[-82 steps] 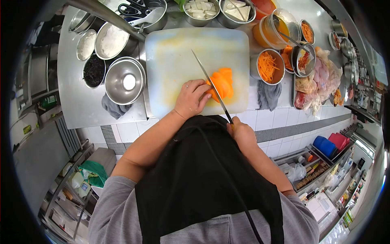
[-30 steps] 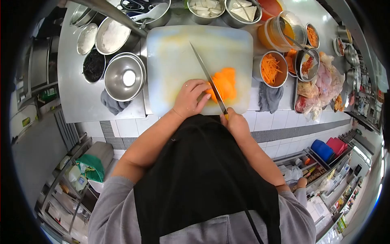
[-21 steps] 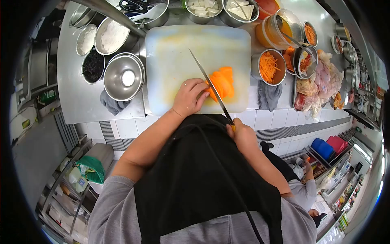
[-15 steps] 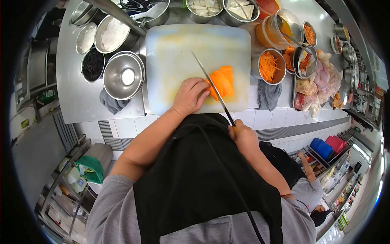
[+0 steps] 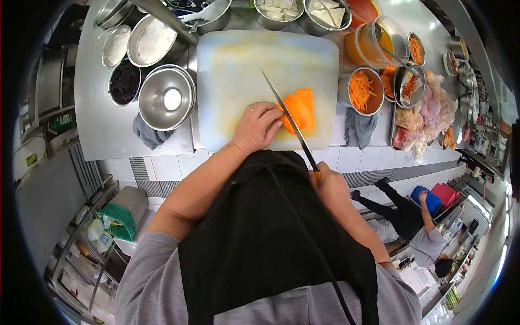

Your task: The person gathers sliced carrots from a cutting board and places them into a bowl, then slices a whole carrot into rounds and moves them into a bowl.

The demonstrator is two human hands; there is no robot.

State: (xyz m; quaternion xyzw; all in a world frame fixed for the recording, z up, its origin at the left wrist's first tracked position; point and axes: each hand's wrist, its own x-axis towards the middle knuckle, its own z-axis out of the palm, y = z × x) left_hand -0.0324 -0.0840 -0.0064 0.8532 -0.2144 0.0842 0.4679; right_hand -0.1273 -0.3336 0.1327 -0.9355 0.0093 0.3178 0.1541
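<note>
On a white cutting board (image 5: 238, 65) lie overlapping orange carrot slices (image 5: 302, 108). My left hand (image 5: 257, 127) rests on the board with its fingers curled against the uncut end of the carrot, which is mostly hidden between fingertips and blade. My right hand (image 5: 330, 187) is closed round the handle of a long kitchen knife (image 5: 290, 115). The blade slants up and left across the carrot, right beside my left fingertips, its tip pointing to the far side of the board.
Left of the board stand stacked steel bowls (image 5: 157, 103), a dark shredded food (image 5: 124, 81) and white powder (image 5: 151, 42). To the right are carrot shreds (image 5: 362, 91), an orange liquid container (image 5: 368, 43) and bagged raw meat (image 5: 428, 111). Behind, another person (image 5: 428, 238) stands by shelves.
The view has shifted slightly. The knife still lies across the carrot, with my left fingers beside it. The other person has moved away from my right side towards the shelves.
</note>
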